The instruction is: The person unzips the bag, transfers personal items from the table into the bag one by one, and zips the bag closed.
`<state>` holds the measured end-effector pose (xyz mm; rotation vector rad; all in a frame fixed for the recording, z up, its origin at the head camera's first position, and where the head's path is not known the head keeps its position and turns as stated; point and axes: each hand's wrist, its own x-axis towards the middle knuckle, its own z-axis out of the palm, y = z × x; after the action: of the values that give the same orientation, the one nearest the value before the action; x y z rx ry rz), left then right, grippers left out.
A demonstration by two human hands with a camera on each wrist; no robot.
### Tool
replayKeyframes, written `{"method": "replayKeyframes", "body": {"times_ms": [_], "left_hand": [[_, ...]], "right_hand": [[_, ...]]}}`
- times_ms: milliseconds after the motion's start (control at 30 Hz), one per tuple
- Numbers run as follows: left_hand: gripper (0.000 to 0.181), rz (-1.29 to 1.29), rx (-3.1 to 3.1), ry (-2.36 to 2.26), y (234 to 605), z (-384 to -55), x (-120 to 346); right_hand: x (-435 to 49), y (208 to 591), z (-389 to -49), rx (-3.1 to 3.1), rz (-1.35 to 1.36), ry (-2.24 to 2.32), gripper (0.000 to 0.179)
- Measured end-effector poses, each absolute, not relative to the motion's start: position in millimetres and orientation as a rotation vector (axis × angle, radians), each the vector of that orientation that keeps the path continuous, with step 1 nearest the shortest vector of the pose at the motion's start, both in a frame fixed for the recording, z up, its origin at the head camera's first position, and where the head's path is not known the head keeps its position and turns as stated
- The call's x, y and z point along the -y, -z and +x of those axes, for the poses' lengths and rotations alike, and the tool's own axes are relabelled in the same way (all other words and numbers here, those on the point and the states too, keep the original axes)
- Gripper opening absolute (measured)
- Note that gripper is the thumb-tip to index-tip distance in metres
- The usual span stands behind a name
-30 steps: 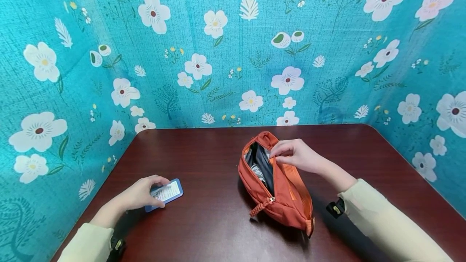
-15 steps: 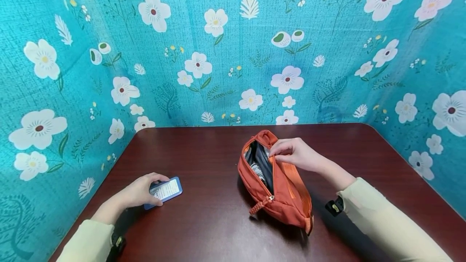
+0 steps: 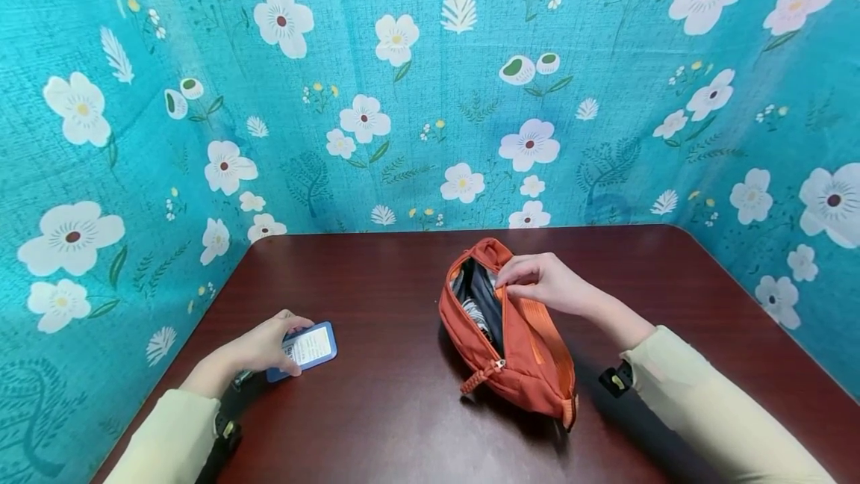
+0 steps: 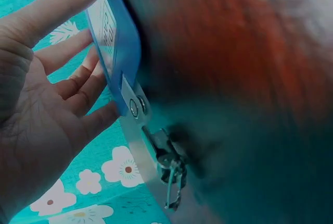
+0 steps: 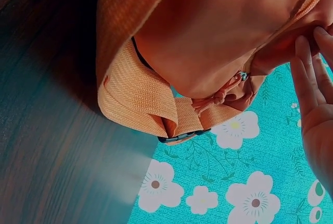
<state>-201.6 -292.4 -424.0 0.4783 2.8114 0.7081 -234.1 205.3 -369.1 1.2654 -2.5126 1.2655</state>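
Since a second ago little has shifted: my left hand (image 3: pixel 265 347) has curled further round the blue card holder (image 3: pixel 305 348), lifting its near edge off the bench (image 3: pixel 376 424); the wrist view shows fingers behind it and thumb on top, metal clip (image 4: pixel 169 174) hanging below. My right hand (image 3: pixel 547 284) stays where it was, pinching the far lip of the orange pouch (image 3: pixel 517 353), which lies unzipped mid-bench, mouth gaping toward the left, zip pull (image 3: pixel 480 378) at the near end.

Nothing lies between holder and pouch; they are well apart. The pouch's webbing strap (image 5: pixel 151 104) trails at its near right end.

Floral backdrop (image 3: pixel 403 95) walls the bench on left, far and right sides. Bare wood in front of the pouch and along the far edge.
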Motion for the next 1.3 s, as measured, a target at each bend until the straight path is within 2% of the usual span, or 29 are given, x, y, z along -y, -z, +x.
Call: {"method": "replayKeyframes", "body": {"times_ms": [133, 400, 700, 1300], "left_hand": [[0.070, 0.500, -2.795, -0.735, 422, -203, 290], [0.038, 0.531, -2.736, -0.841, 415, -207, 284], [0.019, 0.641, -2.613, -0.930, 401, -213, 282], [0.012, 0.836, -2.579, -1.047, 375, -228, 246]], "right_hand": [[-205, 368, -233, 2.528, 1.257, -1.269, 0.017], [-204, 366, -233, 2.526, 1.263, -1.273, 0.017], [-204, 366, -231, 2.534, 1.258, -1.282, 0.017], [-205, 366, -232, 2.537, 1.252, -1.260, 0.015]]}}
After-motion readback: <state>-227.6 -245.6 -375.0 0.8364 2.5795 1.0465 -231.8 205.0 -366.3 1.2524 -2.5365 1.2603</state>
